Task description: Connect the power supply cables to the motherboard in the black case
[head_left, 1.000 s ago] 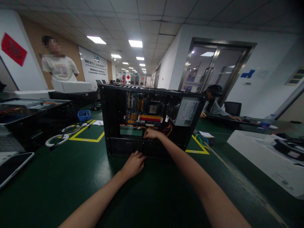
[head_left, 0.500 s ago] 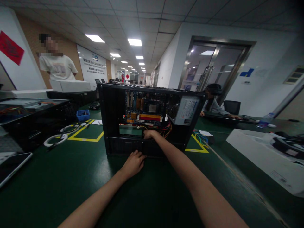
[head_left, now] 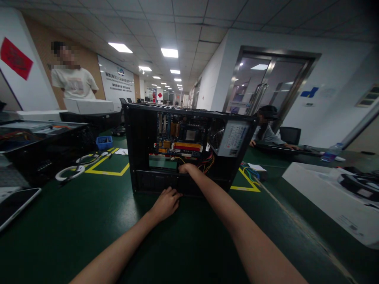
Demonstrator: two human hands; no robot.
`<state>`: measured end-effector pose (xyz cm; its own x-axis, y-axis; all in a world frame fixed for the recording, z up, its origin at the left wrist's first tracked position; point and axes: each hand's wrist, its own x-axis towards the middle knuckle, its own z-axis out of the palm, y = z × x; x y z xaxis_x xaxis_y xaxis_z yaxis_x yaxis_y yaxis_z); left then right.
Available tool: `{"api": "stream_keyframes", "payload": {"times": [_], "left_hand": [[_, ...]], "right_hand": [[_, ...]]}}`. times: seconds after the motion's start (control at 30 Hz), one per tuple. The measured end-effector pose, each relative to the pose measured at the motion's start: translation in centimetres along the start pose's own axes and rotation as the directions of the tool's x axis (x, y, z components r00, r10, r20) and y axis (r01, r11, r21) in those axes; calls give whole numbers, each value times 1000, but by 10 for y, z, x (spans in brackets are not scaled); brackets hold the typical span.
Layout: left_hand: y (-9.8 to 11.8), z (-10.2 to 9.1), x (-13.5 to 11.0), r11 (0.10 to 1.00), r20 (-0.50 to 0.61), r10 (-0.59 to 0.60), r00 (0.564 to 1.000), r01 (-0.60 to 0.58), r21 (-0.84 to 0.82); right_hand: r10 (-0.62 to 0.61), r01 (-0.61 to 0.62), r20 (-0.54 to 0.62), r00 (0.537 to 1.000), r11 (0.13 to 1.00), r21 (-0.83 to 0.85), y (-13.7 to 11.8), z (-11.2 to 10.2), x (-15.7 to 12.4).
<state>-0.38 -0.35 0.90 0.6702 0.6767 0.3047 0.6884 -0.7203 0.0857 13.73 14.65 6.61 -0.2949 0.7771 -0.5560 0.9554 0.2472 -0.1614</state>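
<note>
An open black computer case [head_left: 154, 182] stands on the table straight ahead, its side facing me. Inside it are the motherboard [head_left: 177, 134] and, at the upper right, a silver power supply [head_left: 235, 137]. My right hand [head_left: 184, 169] reaches in over the lower ledge, below the motherboard and beside the bundled cables [head_left: 209, 162]. Its fingers are curled around a small dark thing, mostly hidden, whose kind I cannot make out. Low on the case's near panel, my left hand [head_left: 167, 202] lies with fingers extended against its bottom edge, holding nothing.
Another opened case [head_left: 50, 154] stands at the left, near a blue bin [head_left: 104, 142] and a white cable [head_left: 70, 173]. A tablet-like device [head_left: 19, 207] lies at the near left. To the right are a white box [head_left: 322, 201] and a bottle [head_left: 331, 152]. Two other people are farther back.
My right hand has shifted very slightly down inside the case. The left hand stays on the near panel. The whole view has turned a little.
</note>
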Motion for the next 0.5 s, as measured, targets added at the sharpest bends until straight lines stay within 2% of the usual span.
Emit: {"api": "stream_keyframes", "payload": {"times": [0.1, 0.23, 0.5], "left_hand": [[1, -1, 0, 1000, 7, -7, 1000, 7, 4], [2, -3, 0, 1000, 11, -4, 1000, 4, 3], [1, -2, 0, 1000, 2, 1, 1000, -1, 15]], "right_hand": [[23, -20, 41, 999, 997, -74, -1, -1, 1], [-34, 36, 29, 999, 996, -82, 1, -1, 2], [-38, 38, -16, 999, 999, 29, -7, -3, -26]]}}
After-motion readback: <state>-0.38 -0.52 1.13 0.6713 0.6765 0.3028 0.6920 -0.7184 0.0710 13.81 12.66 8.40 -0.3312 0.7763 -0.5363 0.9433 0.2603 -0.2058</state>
